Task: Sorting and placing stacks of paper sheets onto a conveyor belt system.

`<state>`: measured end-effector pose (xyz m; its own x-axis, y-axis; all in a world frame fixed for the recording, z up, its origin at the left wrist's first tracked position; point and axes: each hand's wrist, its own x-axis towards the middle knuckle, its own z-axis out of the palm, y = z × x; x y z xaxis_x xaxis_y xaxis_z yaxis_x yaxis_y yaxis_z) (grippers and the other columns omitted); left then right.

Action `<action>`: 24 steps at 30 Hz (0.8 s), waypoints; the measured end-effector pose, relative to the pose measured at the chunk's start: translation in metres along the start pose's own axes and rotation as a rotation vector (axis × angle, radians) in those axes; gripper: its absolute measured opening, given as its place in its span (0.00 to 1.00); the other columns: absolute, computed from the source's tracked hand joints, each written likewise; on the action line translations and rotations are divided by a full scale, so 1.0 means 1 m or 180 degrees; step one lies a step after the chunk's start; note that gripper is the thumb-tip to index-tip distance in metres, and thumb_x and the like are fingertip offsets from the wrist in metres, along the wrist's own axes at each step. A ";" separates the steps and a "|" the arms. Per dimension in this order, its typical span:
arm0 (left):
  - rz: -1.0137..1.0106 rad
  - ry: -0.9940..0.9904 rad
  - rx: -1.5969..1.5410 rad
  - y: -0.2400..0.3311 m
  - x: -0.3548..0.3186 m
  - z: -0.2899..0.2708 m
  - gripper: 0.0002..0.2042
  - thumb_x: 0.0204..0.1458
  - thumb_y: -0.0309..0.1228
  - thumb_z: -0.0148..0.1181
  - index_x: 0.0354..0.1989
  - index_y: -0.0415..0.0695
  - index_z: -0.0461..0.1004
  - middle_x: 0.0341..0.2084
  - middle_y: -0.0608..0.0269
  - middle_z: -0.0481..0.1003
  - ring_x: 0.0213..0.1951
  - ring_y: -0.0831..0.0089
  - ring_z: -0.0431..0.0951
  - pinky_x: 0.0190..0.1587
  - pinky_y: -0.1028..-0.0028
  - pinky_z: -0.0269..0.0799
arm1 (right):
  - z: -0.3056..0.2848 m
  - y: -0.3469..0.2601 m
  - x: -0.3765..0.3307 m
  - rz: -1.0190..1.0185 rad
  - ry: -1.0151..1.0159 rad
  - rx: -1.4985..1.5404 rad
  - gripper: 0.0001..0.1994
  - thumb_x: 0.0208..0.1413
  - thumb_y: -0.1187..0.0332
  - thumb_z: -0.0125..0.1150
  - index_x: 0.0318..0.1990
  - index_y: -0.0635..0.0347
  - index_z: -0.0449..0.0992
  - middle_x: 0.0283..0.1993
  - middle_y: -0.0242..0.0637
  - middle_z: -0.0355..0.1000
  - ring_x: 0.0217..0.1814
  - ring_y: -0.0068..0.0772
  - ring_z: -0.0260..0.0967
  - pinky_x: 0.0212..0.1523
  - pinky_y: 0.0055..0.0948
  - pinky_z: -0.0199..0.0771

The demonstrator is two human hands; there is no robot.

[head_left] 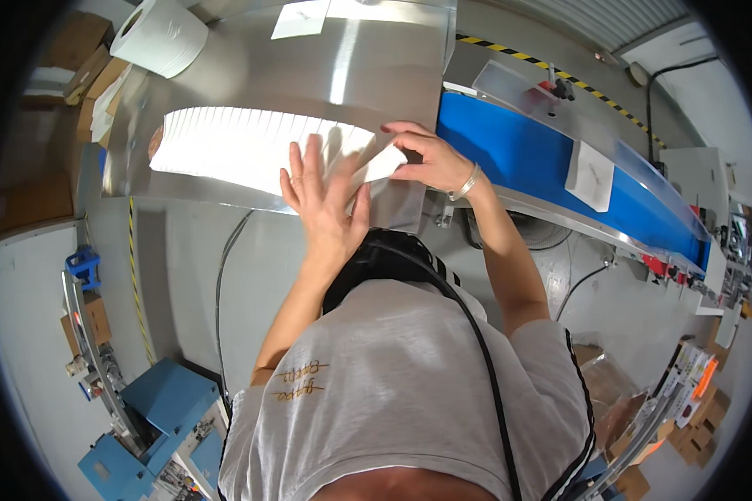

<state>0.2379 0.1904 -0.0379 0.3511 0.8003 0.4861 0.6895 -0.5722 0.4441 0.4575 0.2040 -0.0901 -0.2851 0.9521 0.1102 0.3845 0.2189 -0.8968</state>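
A long row of overlapping flat white packets (226, 146) lies across a shiny metal table (251, 71). My left hand (324, 200) rests on the right part of this row, its fingers stretched out and spread. At the row's right end, my right hand (436, 163) pinches the edge of one white packet (379, 165) between thumb and fingers. That packet is tilted up, and its lower left part is close to my left fingers. Glare on the white surfaces hides their detail. A bracelet circles my right wrist.
Right of the table runs a blue conveyor belt (510, 146) with a flat white packet (591, 177) lying on it. A large white roll (160, 37) stands at the table's far left, and a white sheet (301, 18) lies at the back. A black cable (485, 359) hangs over my shirt.
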 end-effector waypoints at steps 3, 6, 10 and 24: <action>-0.0095 0.0118 0.0047 -0.017 -0.002 0.002 0.19 0.49 0.25 0.60 0.52 0.43 0.73 0.63 0.45 0.57 0.66 0.42 0.51 0.64 0.46 0.42 | -0.008 0.013 -0.018 0.0871 0.0706 0.1473 0.16 0.55 0.61 0.64 0.44 0.62 0.71 0.37 0.29 0.70 0.40 0.18 0.66 0.41 0.22 0.69; -0.0068 0.0117 0.0135 -0.022 -0.003 0.001 0.18 0.49 0.20 0.58 0.51 0.43 0.74 0.60 0.46 0.61 0.63 0.44 0.56 0.62 0.47 0.49 | -0.047 0.047 -0.050 0.1782 0.1991 -0.0430 0.15 0.58 0.56 0.59 0.35 0.61 0.72 0.27 0.29 0.69 0.30 0.20 0.64 0.29 0.27 0.65; 0.0116 0.0244 0.0039 -0.023 -0.002 0.005 0.16 0.48 0.18 0.58 0.47 0.43 0.77 0.57 0.46 0.64 0.61 0.44 0.60 0.62 0.46 0.52 | -0.090 0.078 -0.091 0.2944 0.2913 -0.2156 0.23 0.53 0.50 0.60 0.46 0.61 0.72 0.38 0.49 0.74 0.37 0.47 0.72 0.40 0.35 0.70; -0.0126 0.0009 0.0045 -0.024 0.002 -0.003 0.22 0.48 0.28 0.61 0.55 0.47 0.70 0.65 0.43 0.52 0.68 0.42 0.45 0.65 0.46 0.37 | -0.002 0.002 0.001 0.1154 0.0211 0.1422 0.18 0.53 0.64 0.66 0.48 0.62 0.71 0.44 0.34 0.71 0.45 0.24 0.68 0.46 0.26 0.70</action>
<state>0.2205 0.2049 -0.0452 0.3215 0.8218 0.4704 0.7118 -0.5374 0.4523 0.4599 0.2063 -0.0908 -0.1431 0.9640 -0.2243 0.0354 -0.2215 -0.9745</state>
